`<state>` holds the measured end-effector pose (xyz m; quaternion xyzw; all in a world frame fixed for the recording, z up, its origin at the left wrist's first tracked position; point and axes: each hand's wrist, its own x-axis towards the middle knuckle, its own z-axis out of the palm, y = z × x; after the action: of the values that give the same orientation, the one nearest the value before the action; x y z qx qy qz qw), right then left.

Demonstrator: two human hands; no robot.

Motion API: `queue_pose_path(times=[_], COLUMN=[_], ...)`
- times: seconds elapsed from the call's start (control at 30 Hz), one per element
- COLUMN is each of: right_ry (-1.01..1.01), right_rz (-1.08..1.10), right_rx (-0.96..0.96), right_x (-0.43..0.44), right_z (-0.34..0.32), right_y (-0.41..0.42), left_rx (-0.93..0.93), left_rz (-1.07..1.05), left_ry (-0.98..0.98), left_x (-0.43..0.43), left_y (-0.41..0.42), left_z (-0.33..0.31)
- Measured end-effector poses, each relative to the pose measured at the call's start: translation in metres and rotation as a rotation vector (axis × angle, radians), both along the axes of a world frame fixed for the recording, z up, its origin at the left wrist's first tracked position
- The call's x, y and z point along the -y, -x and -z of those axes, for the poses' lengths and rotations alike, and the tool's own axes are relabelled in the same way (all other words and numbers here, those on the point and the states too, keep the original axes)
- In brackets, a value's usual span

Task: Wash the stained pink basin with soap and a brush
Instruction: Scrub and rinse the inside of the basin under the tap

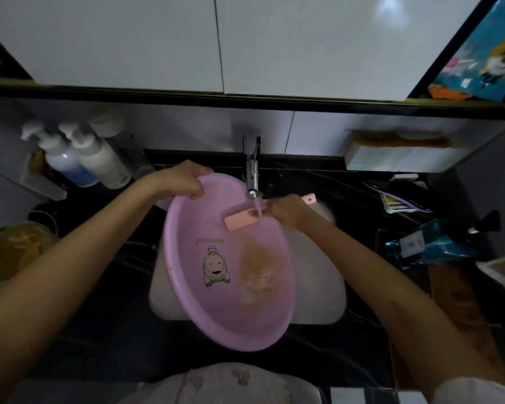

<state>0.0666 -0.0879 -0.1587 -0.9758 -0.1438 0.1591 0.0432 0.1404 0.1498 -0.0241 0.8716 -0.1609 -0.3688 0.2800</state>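
The pink basin [213, 304] is tilted over the white sink [318, 275], with a cartoon sticker on its floor. Brownish foamy water pools low on its right side. My left hand [184, 179] grips the basin's far rim. My right hand [286, 211] holds a pink brush [241, 221] by its handle, the head lying under the running stream from the chrome tap [252, 173]. The handle's end sticks out past my right hand.
Two pump bottles [82, 158] stand at the back left on the dark counter [105, 330]. A blue packet [432, 243] and a rack of small items [397, 196] lie at the right. A yellowish container [15, 249] sits at the left. Cabinets hang overhead.
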Motion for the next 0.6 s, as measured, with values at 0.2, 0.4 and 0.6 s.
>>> queue_pose_path(times=[0.2, 0.4, 0.6], right_ry=[-0.217, -0.246, -0.474], right_rz=[0.366, 0.419, 0.457], right_rx=[-0.254, -0.457, -0.743], right_x=[0.004, -0.018, -0.049], right_z=[0.021, 0.028, 0.002], right_y=[0.072, 0.132, 0.162], left_rx=[0.044, 0.029, 0.039], left_rz=[-0.046, -0.168, -0.288], left_ry=[0.047, 0.173, 0.197], left_x=[-0.001, -0.001, -0.003], left_y=[0.001, 0.011, 0.013], left_z=[0.008, 0.014, 0.019])
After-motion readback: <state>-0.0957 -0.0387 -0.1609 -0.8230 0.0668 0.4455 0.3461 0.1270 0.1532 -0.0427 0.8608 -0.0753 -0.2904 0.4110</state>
